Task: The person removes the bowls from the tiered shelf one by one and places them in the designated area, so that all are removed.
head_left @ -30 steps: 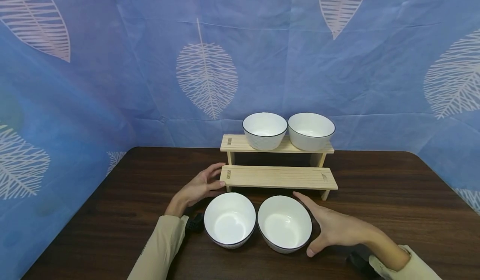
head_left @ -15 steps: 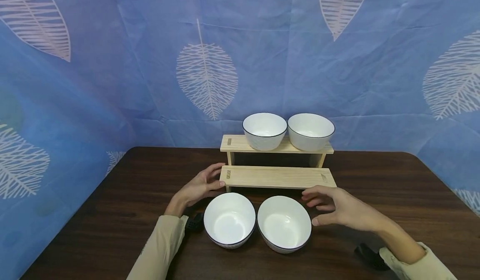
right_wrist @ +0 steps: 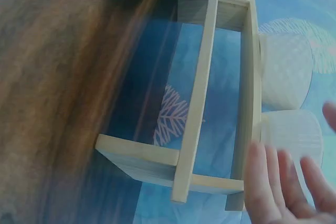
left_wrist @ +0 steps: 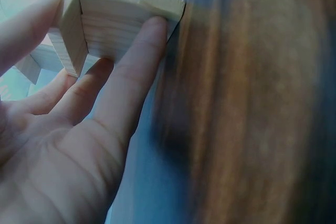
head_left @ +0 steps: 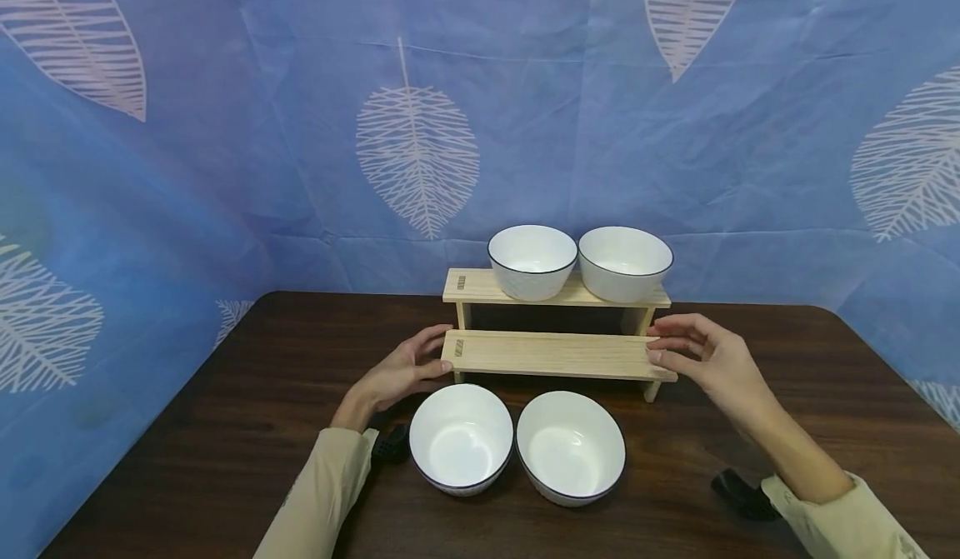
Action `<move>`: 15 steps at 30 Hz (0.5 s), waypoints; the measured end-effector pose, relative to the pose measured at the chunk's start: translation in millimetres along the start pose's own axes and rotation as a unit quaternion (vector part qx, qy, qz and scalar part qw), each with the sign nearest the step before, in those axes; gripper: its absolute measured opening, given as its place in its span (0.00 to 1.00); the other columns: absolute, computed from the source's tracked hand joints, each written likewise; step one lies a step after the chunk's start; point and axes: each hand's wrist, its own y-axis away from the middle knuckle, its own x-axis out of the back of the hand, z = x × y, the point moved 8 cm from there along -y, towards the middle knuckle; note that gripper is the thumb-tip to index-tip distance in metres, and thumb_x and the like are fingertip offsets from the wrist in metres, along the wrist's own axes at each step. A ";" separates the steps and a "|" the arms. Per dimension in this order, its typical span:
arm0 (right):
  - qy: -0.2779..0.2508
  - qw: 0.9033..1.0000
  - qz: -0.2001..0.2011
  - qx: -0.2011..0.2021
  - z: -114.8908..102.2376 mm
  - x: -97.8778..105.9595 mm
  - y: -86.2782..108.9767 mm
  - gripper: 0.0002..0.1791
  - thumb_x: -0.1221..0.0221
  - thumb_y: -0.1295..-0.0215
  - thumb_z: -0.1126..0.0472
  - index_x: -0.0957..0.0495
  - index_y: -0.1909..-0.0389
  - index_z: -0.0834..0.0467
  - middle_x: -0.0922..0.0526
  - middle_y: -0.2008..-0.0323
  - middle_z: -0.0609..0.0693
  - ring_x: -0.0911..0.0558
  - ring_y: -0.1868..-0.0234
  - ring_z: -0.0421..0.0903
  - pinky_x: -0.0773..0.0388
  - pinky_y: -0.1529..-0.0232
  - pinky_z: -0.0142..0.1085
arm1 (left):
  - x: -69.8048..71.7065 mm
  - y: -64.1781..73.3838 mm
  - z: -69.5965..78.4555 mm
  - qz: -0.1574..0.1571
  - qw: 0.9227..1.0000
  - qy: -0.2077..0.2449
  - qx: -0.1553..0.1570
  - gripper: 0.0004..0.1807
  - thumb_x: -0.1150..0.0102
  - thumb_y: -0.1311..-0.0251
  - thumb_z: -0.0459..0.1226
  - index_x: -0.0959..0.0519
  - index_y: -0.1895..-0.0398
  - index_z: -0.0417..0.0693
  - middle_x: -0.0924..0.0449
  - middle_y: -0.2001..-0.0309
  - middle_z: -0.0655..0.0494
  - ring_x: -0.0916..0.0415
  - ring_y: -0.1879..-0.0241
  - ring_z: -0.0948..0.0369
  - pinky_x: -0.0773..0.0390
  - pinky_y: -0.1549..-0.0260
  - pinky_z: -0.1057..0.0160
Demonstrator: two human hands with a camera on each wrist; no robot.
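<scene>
A two-tier wooden rack (head_left: 555,352) stands toward the back of the table. At its left end my left hand (head_left: 397,376) rests against the lower tier, thumb by the front corner. In the left wrist view, its extended fingers (left_wrist: 131,77) lie along the leg (left_wrist: 113,27). Over the lower tier's right end is my right hand (head_left: 716,363), fingers loosely extended and holding nothing. Two white, dark-rimmed bowls, a left one (head_left: 530,251) and a right one (head_left: 625,252), sit on the upper tier. Two more, left (head_left: 461,438) and right (head_left: 570,446), stand before the rack.
The dark wooden table (head_left: 187,426) has rounded back corners. Behind it hangs a blue cloth (head_left: 300,126) with white leaf prints. The left front bowl is close to my left wrist.
My right hand has left the side of the right front bowl and moved back and right to the rack's lower right end. The left hand and the bowls stay in place.
</scene>
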 end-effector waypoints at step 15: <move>0.003 0.994 0.111 -0.019 6.7 25.1 -14.0 0.25 0.37 0.31 0.69 0.34 0.39 0.51 0.27 0.49 0.34 0.25 0.47 0.28 0.26 0.53 0.17 | -0.6 0.1 0.3 -0.001 1.000 0.002 -0.004 0.38 0.47 0.26 0.27 0.52 0.19 0.40 0.48 0.23 0.35 0.32 0.34 0.39 0.26 0.39 0.42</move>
